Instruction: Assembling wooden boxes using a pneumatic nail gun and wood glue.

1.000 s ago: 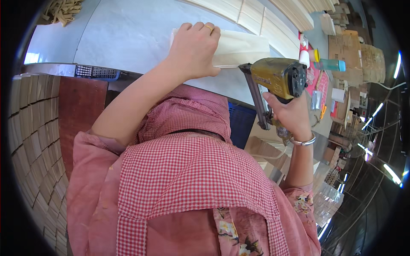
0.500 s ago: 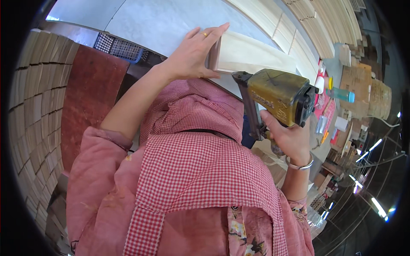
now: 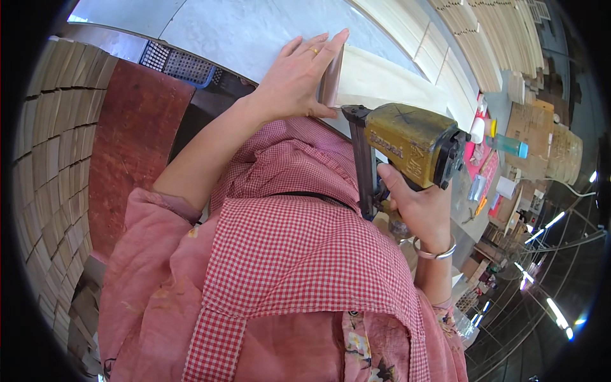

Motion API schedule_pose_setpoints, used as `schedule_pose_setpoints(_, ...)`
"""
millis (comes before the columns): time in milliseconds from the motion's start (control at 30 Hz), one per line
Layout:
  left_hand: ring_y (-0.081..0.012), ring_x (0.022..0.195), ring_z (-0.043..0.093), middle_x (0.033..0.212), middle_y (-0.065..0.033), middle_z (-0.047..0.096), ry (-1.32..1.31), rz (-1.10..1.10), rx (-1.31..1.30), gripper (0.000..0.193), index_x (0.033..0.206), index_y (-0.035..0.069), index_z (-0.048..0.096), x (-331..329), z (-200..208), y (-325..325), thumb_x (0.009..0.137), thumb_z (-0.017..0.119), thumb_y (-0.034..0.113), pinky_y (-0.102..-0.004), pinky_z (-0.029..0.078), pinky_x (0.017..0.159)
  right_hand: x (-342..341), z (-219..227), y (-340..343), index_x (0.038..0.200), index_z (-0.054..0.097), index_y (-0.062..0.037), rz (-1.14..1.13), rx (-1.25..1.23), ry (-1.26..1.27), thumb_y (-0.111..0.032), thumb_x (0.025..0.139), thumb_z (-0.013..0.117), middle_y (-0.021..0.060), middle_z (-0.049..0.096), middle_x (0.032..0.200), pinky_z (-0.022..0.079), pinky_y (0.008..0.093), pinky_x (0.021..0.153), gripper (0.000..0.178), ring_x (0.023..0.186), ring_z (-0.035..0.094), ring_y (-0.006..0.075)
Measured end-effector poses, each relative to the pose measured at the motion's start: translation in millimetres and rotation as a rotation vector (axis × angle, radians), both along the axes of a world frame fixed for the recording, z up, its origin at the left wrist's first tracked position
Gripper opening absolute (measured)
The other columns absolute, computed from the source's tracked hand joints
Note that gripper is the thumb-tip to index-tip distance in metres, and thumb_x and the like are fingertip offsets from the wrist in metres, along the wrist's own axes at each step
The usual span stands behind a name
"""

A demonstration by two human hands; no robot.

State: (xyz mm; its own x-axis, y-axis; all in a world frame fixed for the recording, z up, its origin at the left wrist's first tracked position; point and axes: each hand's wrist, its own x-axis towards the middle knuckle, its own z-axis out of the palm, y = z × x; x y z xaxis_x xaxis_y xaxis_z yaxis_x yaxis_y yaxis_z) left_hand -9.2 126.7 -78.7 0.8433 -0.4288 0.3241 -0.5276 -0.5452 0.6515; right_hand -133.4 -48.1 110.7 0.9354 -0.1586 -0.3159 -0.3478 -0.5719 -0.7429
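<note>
My right hand [image 3: 420,207] is wrapped round the handle of a yellow and black nail gun [image 3: 410,140]. The gun's nose is at the near corner of a pale wooden box [image 3: 382,83], close to my left thumb; whether they touch I cannot tell. My left hand [image 3: 296,79] grips the box's left end board [image 3: 331,83], fingers over its far side and thumb on its near side. That end board looks darker than the rest of the box. The box lies near the front edge of a pale worktable [image 3: 223,35].
Long pale wooden strips [image 3: 490,38] lie stacked at the far right. A teal bottle [image 3: 507,145] stands right of the gun. Stacked wood blocks [image 3: 57,127], a reddish-brown board [image 3: 137,159] and a dark plastic basket [image 3: 184,67] are at left.
The nail gun has shifted slightly left, its nose closer to the box's near corner. My left hand and the end board have moved a little to the right.
</note>
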Motion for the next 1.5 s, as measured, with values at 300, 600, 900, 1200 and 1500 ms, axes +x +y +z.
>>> schedule_pose_setpoints(300, -0.0271, 0.142, 0.041, 0.147, -0.0128, 0.050, 0.000, -0.015, 0.015, 0.131, 0.158, 0.009, 0.019, 0, 3, 0, 0.055, 0.094, 0.041, -0.0453, 0.022, 0.122, -8, -2, 14, 0.117, 0.062, 0.0031, -0.152, -0.026, 0.076, -0.003, 0.083, 0.077, 0.0144, 0.072, 0.108, 0.057, 0.0295, 0.068, 0.037, 0.089, 0.071, 0.0239)
schedule_pose_setpoints(600, -0.0269, 0.144, 0.038, 0.146, -0.0137, 0.051, 0.001, -0.014, 0.028, 0.130, 0.157, 0.004, 0.021, 1, 5, 3, 0.055, 0.093, 0.043, -0.0444, 0.021, 0.122, 6, 6, 10, 0.116, 0.063, 0.0030, -0.085, -0.087, -0.007, -0.004, 0.082, 0.079, 0.0132, 0.072, 0.105, 0.056, 0.0297, 0.067, 0.038, 0.085, 0.070, 0.0217)
schedule_pose_setpoints(900, -0.0243, 0.147, 0.033, 0.159, -0.0096, 0.035, 0.113, -0.047, -0.029, 0.128, 0.155, 0.004, 0.024, -2, 6, 6, 0.053, 0.094, 0.036, -0.0437, 0.019, 0.124, 44, 11, 15, 0.111, 0.065, 0.0037, 0.057, -0.157, 0.004, -0.008, 0.082, 0.080, 0.0117, 0.074, 0.100, 0.055, 0.0294, 0.066, 0.035, 0.081, 0.070, 0.0196)
schedule_pose_setpoints(1200, -0.0242, 0.146, 0.034, 0.158, -0.0096, 0.037, 0.100, -0.041, -0.036, 0.126, 0.153, 0.003, 0.027, -1, 6, 5, 0.052, 0.094, 0.035, -0.0435, 0.019, 0.124, 56, 15, 12, 0.108, 0.066, 0.0034, 0.136, -0.218, -0.014, -0.009, 0.082, 0.080, 0.0120, 0.074, 0.097, 0.054, 0.0299, 0.065, 0.032, 0.078, 0.069, 0.0205)
schedule_pose_setpoints(1500, -0.0249, 0.144, 0.037, 0.147, -0.0125, 0.051, 0.001, -0.004, -0.005, 0.123, 0.153, -0.001, 0.028, -2, 7, 5, 0.057, 0.092, 0.043, -0.0424, 0.022, 0.122, 68, 23, 9, 0.108, 0.065, 0.0033, 0.222, -0.307, 0.063, -0.008, 0.080, 0.080, 0.0123, 0.074, 0.096, 0.055, 0.0301, 0.065, 0.034, 0.077, 0.069, 0.0208)
